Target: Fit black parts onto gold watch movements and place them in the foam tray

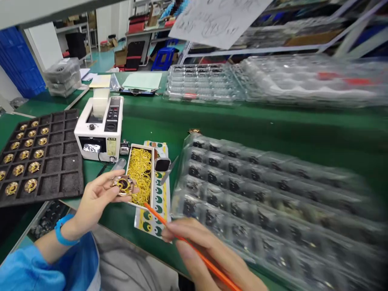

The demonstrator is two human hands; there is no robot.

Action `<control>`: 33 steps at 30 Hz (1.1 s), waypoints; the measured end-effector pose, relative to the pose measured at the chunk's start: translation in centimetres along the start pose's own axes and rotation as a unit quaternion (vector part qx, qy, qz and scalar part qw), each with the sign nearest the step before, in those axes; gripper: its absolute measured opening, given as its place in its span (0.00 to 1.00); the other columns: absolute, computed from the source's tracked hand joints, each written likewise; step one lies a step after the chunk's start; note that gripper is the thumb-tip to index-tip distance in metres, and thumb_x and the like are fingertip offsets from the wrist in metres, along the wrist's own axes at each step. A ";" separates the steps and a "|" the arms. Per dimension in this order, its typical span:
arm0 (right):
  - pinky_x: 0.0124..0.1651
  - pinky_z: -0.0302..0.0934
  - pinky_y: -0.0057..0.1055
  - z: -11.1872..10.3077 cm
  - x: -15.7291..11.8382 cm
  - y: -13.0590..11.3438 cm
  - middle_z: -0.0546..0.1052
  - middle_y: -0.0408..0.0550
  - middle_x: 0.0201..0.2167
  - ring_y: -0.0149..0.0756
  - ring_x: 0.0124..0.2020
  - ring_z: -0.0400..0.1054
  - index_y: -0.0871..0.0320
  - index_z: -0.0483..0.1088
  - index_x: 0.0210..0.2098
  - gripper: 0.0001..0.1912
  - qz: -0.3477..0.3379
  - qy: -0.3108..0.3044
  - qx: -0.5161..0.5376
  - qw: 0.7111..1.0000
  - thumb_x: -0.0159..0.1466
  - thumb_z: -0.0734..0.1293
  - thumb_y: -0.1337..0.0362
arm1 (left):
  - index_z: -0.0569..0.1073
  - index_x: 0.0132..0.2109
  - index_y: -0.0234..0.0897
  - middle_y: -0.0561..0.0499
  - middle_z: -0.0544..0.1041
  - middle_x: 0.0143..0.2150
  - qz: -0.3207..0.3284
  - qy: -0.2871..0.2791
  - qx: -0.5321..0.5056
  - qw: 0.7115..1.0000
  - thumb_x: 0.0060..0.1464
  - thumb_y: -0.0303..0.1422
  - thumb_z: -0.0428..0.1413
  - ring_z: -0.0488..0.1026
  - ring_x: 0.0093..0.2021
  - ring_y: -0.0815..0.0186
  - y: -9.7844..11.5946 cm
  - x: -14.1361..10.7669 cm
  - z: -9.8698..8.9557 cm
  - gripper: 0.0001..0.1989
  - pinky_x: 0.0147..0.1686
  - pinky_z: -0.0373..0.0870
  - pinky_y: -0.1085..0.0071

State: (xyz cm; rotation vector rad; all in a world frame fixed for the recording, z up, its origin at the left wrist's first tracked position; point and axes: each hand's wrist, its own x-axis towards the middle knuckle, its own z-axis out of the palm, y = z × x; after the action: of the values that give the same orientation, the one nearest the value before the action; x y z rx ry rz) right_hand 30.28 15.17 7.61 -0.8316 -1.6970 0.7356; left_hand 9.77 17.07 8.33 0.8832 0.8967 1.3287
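Between the thumb and fingers of my left hand (101, 198) is a round gold watch part (123, 185) with a dark centre. It is over the left edge of a white box (152, 178) filled with small yellow rings (140, 165). My right hand (206, 254) pinches an orange stick (194, 247). The stick's tip is at the lower right corner of the box, by the rings. Patterned paper (158, 202) lies under the box, and metal tweezers (168, 171) rest beside it.
A black foam tray (71, 184) with gold parts stands at the left. Behind my left hand is a white tape dispenser (98, 129). A large clear tray (182, 194) of dark parts fills the right side. More clear trays (203, 83) line the back.
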 end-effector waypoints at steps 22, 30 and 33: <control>0.35 0.74 0.31 0.1 -2.0 2.1 0.81 0.48 0.35 0.35 0.34 0.77 0.55 0.75 0.49 0.20 -0.047 0.002 0.018 0.999 0.64 0.63 0.79 | 0.77 0.56 0.54 0.52 0.80 0.55 -0.037 -0.111 0.012 0.993 0.65 0.34 0.56 0.78 0.54 0.59 -2.6 -1.2 2.4 0.15 0.49 0.79 0.67; 0.46 0.77 0.35 -1.3 -2.3 2.9 0.83 0.52 0.41 0.39 0.46 0.78 0.62 0.71 0.56 0.22 -0.214 -0.131 -0.198 0.948 0.68 0.56 0.80 | 0.78 0.55 0.48 0.49 0.83 0.48 -0.074 -0.083 -0.008 0.994 0.63 0.34 0.59 0.80 0.49 0.59 -2.8 -0.7 2.1 0.14 0.46 0.78 0.71; 0.43 0.78 0.35 -1.2 -2.2 2.7 0.83 0.53 0.39 0.40 0.44 0.79 0.63 0.74 0.52 0.18 -0.226 -0.092 -0.181 0.953 0.68 0.59 0.78 | 0.77 0.55 0.48 0.49 0.82 0.50 -0.073 -0.078 -0.041 0.993 0.63 0.33 0.58 0.80 0.50 0.59 -3.2 -0.7 2.3 0.14 0.49 0.78 0.67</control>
State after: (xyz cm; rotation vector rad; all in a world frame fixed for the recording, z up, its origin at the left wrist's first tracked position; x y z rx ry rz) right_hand 32.28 14.94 4.57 -0.5903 -2.1307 0.1919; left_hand 13.12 16.23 6.37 0.8294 0.7647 1.1463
